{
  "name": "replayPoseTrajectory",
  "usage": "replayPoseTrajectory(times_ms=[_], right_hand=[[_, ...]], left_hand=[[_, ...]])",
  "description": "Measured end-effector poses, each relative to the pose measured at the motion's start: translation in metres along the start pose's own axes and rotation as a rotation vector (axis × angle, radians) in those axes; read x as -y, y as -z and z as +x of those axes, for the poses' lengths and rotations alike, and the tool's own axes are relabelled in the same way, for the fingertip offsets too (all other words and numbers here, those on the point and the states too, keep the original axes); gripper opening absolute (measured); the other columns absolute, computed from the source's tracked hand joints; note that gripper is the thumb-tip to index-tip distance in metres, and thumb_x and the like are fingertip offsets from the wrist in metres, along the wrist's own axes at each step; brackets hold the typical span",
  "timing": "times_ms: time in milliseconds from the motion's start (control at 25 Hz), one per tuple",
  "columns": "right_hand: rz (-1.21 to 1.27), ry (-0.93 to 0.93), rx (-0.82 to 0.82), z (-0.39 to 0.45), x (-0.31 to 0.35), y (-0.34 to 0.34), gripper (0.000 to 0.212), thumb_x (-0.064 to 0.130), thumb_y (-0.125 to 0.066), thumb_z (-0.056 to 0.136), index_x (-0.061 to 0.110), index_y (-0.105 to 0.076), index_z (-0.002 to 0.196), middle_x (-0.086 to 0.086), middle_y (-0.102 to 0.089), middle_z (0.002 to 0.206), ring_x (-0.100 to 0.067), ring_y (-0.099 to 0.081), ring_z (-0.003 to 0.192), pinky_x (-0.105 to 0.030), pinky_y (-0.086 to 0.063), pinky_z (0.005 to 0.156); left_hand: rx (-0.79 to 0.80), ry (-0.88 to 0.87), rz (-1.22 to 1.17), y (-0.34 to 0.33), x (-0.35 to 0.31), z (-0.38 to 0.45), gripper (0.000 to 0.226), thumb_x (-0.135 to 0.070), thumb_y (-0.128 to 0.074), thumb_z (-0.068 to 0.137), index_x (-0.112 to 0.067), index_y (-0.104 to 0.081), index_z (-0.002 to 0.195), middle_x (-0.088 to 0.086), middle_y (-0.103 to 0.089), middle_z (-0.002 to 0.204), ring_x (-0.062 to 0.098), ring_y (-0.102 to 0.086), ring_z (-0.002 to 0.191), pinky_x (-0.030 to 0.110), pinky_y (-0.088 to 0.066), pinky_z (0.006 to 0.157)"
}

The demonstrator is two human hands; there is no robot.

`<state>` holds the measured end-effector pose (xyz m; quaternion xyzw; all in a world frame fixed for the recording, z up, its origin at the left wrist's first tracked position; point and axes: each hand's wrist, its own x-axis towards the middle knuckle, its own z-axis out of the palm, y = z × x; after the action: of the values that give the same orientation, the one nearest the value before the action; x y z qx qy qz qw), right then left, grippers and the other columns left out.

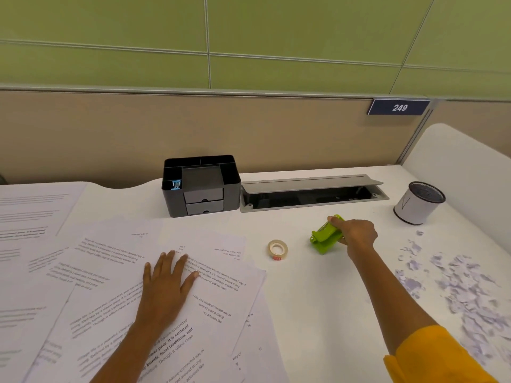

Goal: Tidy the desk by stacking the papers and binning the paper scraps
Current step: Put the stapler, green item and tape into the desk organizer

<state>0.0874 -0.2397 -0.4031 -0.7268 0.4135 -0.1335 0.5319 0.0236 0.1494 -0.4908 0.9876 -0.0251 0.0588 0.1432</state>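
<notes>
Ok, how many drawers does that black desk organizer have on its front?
2 drawers, both on the front of the black organizer: the upper drawer and the lower drawer directly beneath it. Both look closed; any on its hidden sides can't be ruled out.

One green hole punch [325,235], one tape roll [277,249], one black organiser [201,186], one mesh cup [419,202], two hands, many overlapping papers [110,272], countless scraps [456,286].

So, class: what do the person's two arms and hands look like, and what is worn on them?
The left hand and forearm are bare, with no ring, watch or glove. The right hand is bare too; a yellow sleeve covers the upper right arm.
</notes>
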Motion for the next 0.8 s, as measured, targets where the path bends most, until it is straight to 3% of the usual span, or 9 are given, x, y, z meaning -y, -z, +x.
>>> replayPoseTrajectory(times_ms=[80, 240, 360, 440, 560, 800], right_hand=[[-0.041, 0.091, 0.001, -0.007, 0.013, -0.005, 0.040, 0.029, -0.089, 0.058, 0.009, -0.058, 0.075, -0.013, -0.059, 0.092, -0.035, -0.062, 0.095, -0.051, -0.056, 0.079], [0.169, 0.155, 0.125, -0.028, 0.044, -0.021, 0.055, 0.013, -0.084, 0.067, 0.005, -0.057, 0.114, -0.012, -0.049, 0.111, -0.029, -0.056, 0.096, -0.041, -0.055, 0.067], [0.246, 0.197, 0.224, -0.041, 0.070, -0.044, 0.046, 0.015, -0.082, 0.070, 0.003, -0.062, 0.109, -0.018, -0.058, 0.113, -0.029, -0.061, 0.094, -0.032, -0.055, 0.056], [0.299, 0.214, 0.266, -0.050, 0.088, -0.064, 0.043, 0.017, -0.083, 0.070, 0.005, -0.064, 0.106, -0.019, -0.060, 0.112, -0.027, -0.064, 0.090, -0.027, -0.056, 0.049], [0.303, 0.272, 0.276, -0.061, 0.113, -0.099, 0.043, 0.021, -0.083, 0.070, 0.013, -0.064, 0.108, -0.014, -0.057, 0.111, -0.027, -0.062, 0.094, -0.032, -0.057, 0.057], [0.161, 0.395, 0.254, -0.072, 0.142, -0.167, 0.044, 0.034, -0.083, 0.066, 0.016, -0.065, 0.102, -0.007, -0.061, 0.092, -0.029, -0.065, 0.093, -0.048, -0.057, 0.076]], left_hand=[[-0.001, 0.006, -0.001, 0.002, 0.002, 0.002, 0.090, -0.072, 0.002, 0.084, -0.018, -0.055, 0.128, 0.012, -0.049, 0.137, 0.030, -0.042, 0.130, 0.056, -0.022, 0.108], [-0.042, 0.025, -0.034, 0.014, 0.012, 0.018, 0.086, -0.071, -0.004, 0.085, -0.017, -0.059, 0.123, 0.011, -0.052, 0.132, 0.030, -0.046, 0.126, 0.056, -0.025, 0.107], [-0.038, 0.014, -0.021, 0.018, 0.023, 0.025, 0.086, -0.071, -0.007, 0.086, -0.014, -0.060, 0.123, 0.015, -0.051, 0.134, 0.034, -0.045, 0.127, 0.055, -0.022, 0.108], [-0.048, 0.003, -0.040, 0.013, 0.030, 0.021, 0.089, -0.074, -0.004, 0.084, -0.016, -0.053, 0.131, 0.014, -0.042, 0.143, 0.032, -0.034, 0.136, 0.049, -0.013, 0.113], [-0.082, 0.004, -0.074, 0.002, 0.037, 0.011, 0.091, -0.078, 0.000, 0.080, -0.023, -0.041, 0.140, 0.006, -0.026, 0.153, 0.023, -0.018, 0.143, 0.037, 0.001, 0.116], [-0.074, 0.016, -0.068, 0.001, 0.038, 0.011, 0.077, -0.072, -0.012, 0.086, -0.026, -0.045, 0.137, 0.003, -0.031, 0.151, 0.022, -0.025, 0.140, 0.032, 0.001, 0.114]])
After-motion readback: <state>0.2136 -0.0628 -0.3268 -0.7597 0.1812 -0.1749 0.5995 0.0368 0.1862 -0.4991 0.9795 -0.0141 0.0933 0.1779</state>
